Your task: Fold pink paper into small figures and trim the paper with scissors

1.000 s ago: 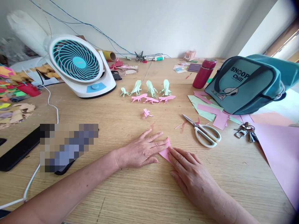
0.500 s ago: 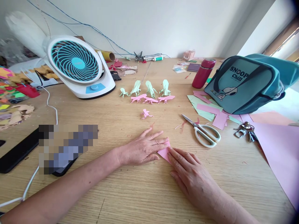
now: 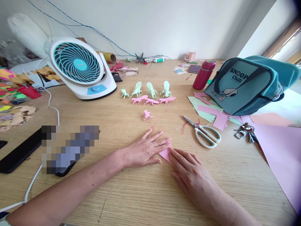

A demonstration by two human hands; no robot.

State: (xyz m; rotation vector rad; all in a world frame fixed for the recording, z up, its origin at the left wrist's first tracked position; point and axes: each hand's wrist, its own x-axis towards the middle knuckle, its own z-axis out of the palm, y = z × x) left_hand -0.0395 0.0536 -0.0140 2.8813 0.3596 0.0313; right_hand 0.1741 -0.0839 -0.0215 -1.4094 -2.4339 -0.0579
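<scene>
A small folded piece of pink paper (image 3: 165,154) lies flat on the wooden table, partly covered by both hands. My left hand (image 3: 144,150) is open, palm down, with spread fingers whose tips rest on the paper's upper part. From the right, my right hand (image 3: 191,174) presses extended fingertips on the paper's right edge; its thumb lies apart on the table. Beyond the hands stands a small pink origami figure (image 3: 147,115). Farther back are several pink origami figures (image 3: 167,100) and several pale green ones (image 3: 151,90). White-handled scissors (image 3: 207,135) lie to the right.
A white and blue fan (image 3: 80,67) stands back left, near a blurred-out phone (image 3: 70,150) and a white cable (image 3: 35,179). At right are a red flask (image 3: 204,75), a teal bag (image 3: 244,86), paper scraps (image 3: 220,121), keys (image 3: 245,131) and a large pink sheet (image 3: 279,157).
Both hands stay nearly in place on the pink paper. My left fingertips have shifted very slightly to the right. The whole view has moved a little.
</scene>
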